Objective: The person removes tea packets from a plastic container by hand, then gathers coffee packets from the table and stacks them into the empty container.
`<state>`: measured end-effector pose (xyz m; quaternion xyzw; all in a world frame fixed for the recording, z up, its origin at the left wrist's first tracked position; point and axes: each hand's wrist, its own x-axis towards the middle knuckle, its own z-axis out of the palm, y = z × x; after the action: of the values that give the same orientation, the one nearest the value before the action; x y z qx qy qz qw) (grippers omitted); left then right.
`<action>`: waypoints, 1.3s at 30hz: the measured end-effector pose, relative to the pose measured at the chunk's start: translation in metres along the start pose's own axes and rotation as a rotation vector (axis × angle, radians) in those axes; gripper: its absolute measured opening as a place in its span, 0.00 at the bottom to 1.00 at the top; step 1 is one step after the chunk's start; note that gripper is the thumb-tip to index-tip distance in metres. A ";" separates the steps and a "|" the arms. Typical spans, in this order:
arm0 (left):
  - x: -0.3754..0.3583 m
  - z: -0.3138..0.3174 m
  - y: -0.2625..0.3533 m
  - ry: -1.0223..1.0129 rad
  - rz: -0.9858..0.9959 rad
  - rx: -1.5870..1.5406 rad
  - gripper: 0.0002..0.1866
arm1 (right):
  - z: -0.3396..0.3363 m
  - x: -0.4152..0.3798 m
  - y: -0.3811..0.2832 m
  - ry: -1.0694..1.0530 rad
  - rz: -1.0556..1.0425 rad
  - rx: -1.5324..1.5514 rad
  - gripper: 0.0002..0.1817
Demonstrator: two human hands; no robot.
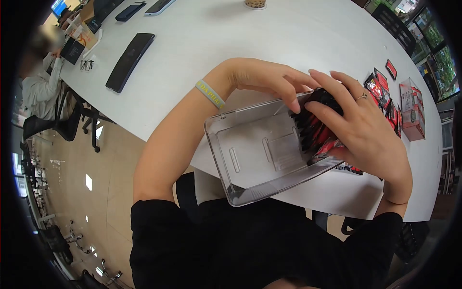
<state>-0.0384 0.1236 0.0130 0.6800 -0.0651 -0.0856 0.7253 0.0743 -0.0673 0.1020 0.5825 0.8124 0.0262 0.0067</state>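
Observation:
A clear plastic box (255, 149) is tilted above the table's near edge, its left part bare inside. Black and red packets (313, 127) stand in a row at its right end. My left hand (276, 79), with a grey-green band on the wrist, reaches over the far rim, its fingers apart at the packets; what it grips, if anything, is hidden. My right hand (351, 120), a ring on one finger, is curled round the packets at the right end. More red and black packets (380, 89) lie on the table to the right.
On the white table (192, 53) are a long black case (130, 62), two phones, a cup (255, 4) and a clear box with red print (412, 111). Glasses (86, 64) lie near a seated person (43, 91) at the left. Office chairs stand around.

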 end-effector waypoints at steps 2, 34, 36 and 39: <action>-0.001 0.001 0.009 -0.018 -0.042 0.035 0.38 | -0.001 0.001 -0.002 -0.007 0.010 -0.020 0.37; -0.060 0.152 0.100 0.402 -0.166 0.489 0.51 | 0.009 -0.018 0.032 0.112 -0.043 0.488 0.57; -0.056 0.163 0.094 0.372 -0.262 0.440 0.53 | 0.003 -0.034 0.041 0.065 -0.057 0.522 0.60; -0.043 0.160 0.084 0.409 -0.388 0.270 0.56 | 0.004 -0.055 0.042 0.030 -0.016 0.601 0.68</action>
<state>-0.1114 -0.0176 0.1086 0.7731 0.2026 -0.0745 0.5964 0.1319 -0.1061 0.0993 0.5516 0.7882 -0.2068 -0.1778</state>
